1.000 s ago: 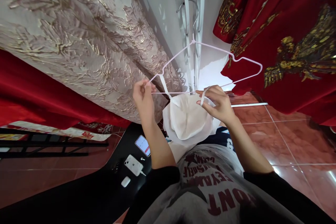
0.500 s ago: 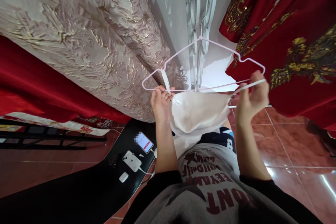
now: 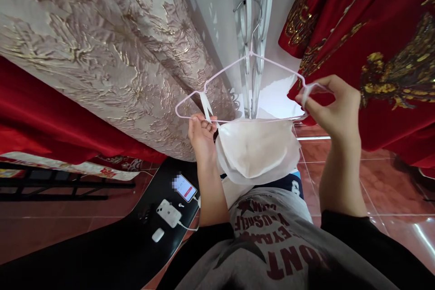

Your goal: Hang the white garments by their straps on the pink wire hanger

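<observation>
A pale pink clothes hanger hangs by its metal hook from a white metal rack. From it hangs a cream satin garment with thin straps. Its left strap is looped over the hanger's left shoulder notch. My left hand is closed around the hanger's bottom bar near the left corner, beside that strap. At the right shoulder notch, my right hand pinches the other strap against the hanger, partly covering the hanger's right end.
Beige fabric with raised floral texture drapes on the left, and red gowns with gold decoration hang on the right. Lower left, a black bench holds a lit phone, a white phone and a small white case.
My right hand has brought the right strap up and inward onto the hanger's right notch. The garment now hangs more level below the bar. My left hand keeps its hold.
</observation>
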Demonstrator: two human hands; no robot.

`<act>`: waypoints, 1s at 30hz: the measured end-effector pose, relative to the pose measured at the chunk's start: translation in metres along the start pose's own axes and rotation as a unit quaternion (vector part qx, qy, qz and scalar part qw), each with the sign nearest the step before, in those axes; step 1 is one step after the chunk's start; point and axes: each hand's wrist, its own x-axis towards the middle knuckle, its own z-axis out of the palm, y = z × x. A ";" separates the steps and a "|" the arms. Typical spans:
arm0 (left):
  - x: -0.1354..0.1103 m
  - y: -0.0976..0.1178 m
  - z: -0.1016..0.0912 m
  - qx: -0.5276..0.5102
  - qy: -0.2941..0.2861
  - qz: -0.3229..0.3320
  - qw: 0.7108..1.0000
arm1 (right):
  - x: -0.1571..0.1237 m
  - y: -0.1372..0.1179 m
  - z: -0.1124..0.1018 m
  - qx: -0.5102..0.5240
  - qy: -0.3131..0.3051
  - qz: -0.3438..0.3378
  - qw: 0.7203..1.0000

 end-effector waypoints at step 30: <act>-0.024 0.083 0.000 0.053 -0.143 0.031 0.988 | -0.050 -0.015 0.082 0.081 -0.018 -0.015 0.996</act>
